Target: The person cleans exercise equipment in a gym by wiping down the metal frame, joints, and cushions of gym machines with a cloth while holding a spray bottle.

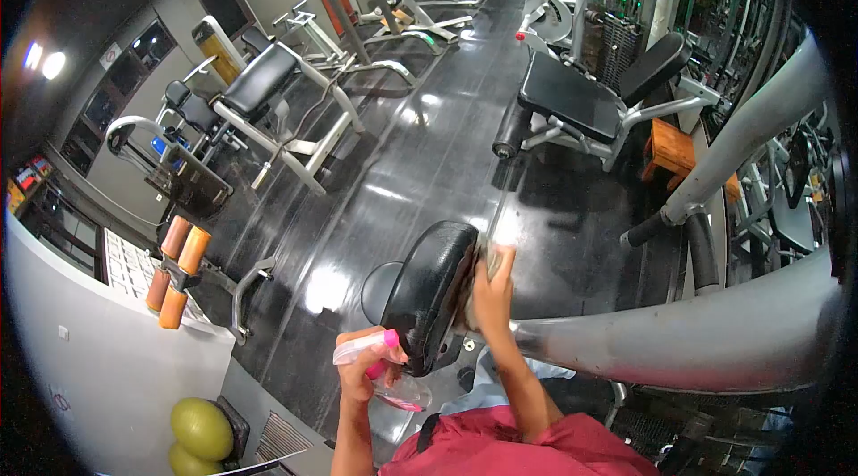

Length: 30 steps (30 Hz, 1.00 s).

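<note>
My left hand [357,362] is wrapped round a clear spray bottle [413,393] with a white and pink trigger head. The bottle is close to the near end of a black padded cushion [435,284], which belongs to a gym machine. On the cushion's right side, my right hand [494,297] presses a pale, greyish cloth [483,263] against the edge. Most of the cloth is hidden by the fingers and the cushion.
A thick grey machine tube [679,346] runs to the right of my right arm. Ahead are a black bench [572,93], a wooden box [672,151] and a padded machine [261,80]. Orange foam rollers [193,250] and green balls [201,429] are at the left.
</note>
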Available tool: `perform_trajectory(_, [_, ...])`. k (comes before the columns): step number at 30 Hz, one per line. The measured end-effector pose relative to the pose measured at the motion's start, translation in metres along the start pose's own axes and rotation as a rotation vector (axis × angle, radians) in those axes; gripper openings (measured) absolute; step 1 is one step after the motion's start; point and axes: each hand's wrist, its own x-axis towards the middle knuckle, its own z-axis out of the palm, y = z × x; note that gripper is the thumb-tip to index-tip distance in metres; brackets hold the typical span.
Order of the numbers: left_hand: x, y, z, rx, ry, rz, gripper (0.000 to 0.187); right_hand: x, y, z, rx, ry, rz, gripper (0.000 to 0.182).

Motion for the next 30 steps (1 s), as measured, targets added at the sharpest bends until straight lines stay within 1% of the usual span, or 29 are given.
perform_trajectory(2, [0.0,0.001,0.0,0.025,-0.004,0.003,0.038,-0.02,0.008,-0.004,-0.014,-0.037,-0.035,0.025])
perform_trajectory(4, [0.002,0.002,0.0,0.02,-0.01,0.005,0.038,-0.032,0.015,-0.007,0.01,-0.101,-0.253,0.024])
perform_trajectory(5, [0.001,0.002,0.001,0.017,-0.013,0.0,0.038,-0.03,0.017,-0.007,0.007,-0.104,-0.253,0.024])
perform_trajectory(7, [0.0,0.003,0.002,0.017,-0.012,-0.004,0.037,-0.015,0.01,-0.006,-0.03,-0.091,-0.094,0.024])
perform_trajectory(8, [0.001,0.004,0.002,0.021,-0.015,-0.006,0.037,-0.005,0.011,-0.004,-0.031,-0.094,-0.096,0.024])
perform_trajectory(10, [0.001,0.002,0.001,0.021,-0.009,-0.011,0.037,0.017,0.018,0.0,-0.049,-0.06,0.01,0.023])
perform_trajectory(13, [0.0,0.001,0.0,0.024,-0.001,-0.004,0.037,0.03,0.016,0.001,-0.089,-0.034,-0.037,0.023])
perform_trajectory(17, [0.0,0.001,0.001,0.008,0.001,-0.006,0.035,-0.008,0.005,-0.002,-0.047,-0.054,0.031,0.025])
perform_trajectory(19, [0.002,0.0,0.0,-0.004,-0.012,-0.007,0.035,-0.04,0.008,-0.005,-0.137,-0.048,-0.222,0.028])
perform_trajectory(21, [0.001,-0.001,-0.001,-0.012,-0.022,-0.015,0.034,-0.075,0.012,-0.012,-0.082,-0.179,-0.089,0.031])
perform_trajectory(22, [0.0,-0.001,-0.001,-0.007,-0.019,-0.022,0.034,-0.092,0.02,-0.014,-0.087,-0.183,-0.088,0.031])
perform_trajectory(24, [0.0,-0.001,0.0,-0.006,-0.014,-0.026,0.034,-0.113,0.035,-0.015,0.013,-0.242,-0.205,0.033])
perform_trajectory(25, [0.0,-0.001,0.001,0.004,-0.018,-0.018,0.034,-0.106,0.041,-0.014,0.011,-0.245,-0.209,0.033])
perform_trajectory(27, [-0.001,0.0,0.002,0.011,-0.008,-0.001,0.033,-0.08,0.047,-0.01,-0.082,-0.172,-0.345,0.034])
perform_trajectory(28, [0.0,0.001,0.003,-0.002,-0.015,-0.01,0.032,-0.067,0.028,-0.009,-0.082,-0.135,-0.207,0.035])
perform_trajectory(29, [0.001,0.001,0.004,-0.016,-0.023,-0.016,0.03,-0.049,0.023,-0.005,-0.085,-0.142,-0.213,0.035])
perform_trajectory(30, [0.0,-0.001,0.003,-0.047,-0.028,-0.016,0.028,-0.03,0.022,-0.002,-0.036,-0.105,-0.169,0.034])
